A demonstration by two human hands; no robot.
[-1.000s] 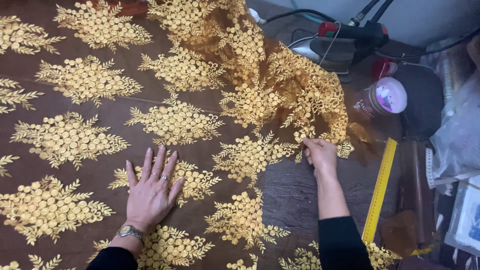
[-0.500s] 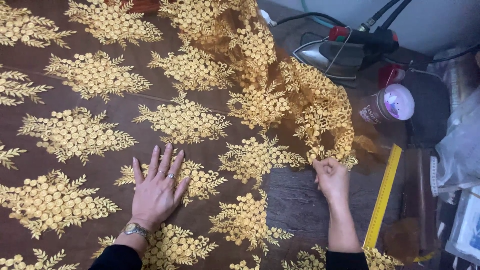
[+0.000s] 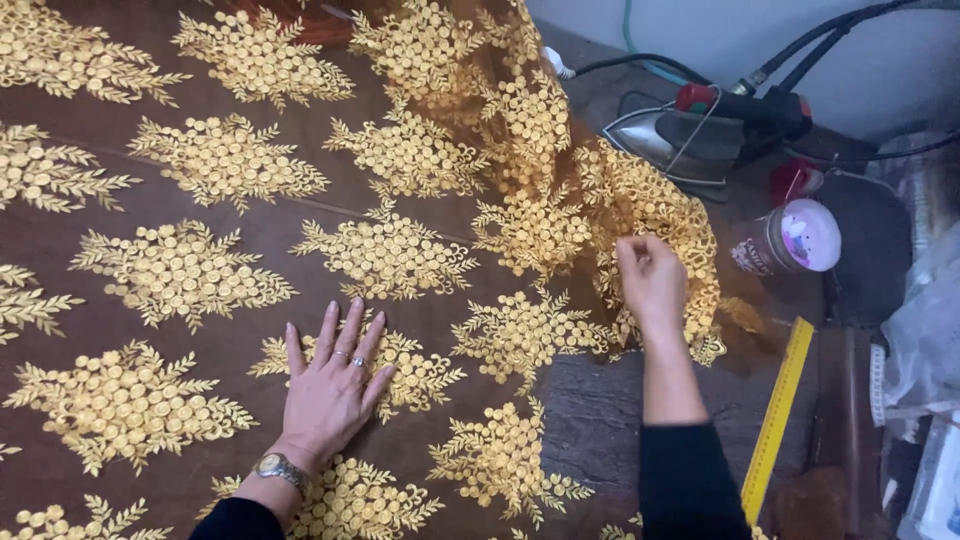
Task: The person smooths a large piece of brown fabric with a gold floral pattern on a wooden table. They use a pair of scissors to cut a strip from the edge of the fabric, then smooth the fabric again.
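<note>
A sheer brown fabric [image 3: 250,215] with gold embroidered flower clusters is spread over the table, and its right edge lies bunched in folds [image 3: 640,190]. My left hand [image 3: 330,385] rests flat on it, fingers spread, with rings and a wristwatch. My right hand [image 3: 650,280] pinches the bunched edge of the fabric near the right side, fingers closed on the gold embroidery.
A yellow ruler [image 3: 778,418] lies at the right of the dark table. Behind it stand a small jar with a pale lid [image 3: 795,238], a steam iron [image 3: 690,135] with cables, and plastic bags [image 3: 925,330] at the far right.
My right hand has moved up and left along the fabric's bunched edge. My left hand stays flat in about the same spot on the fabric.
</note>
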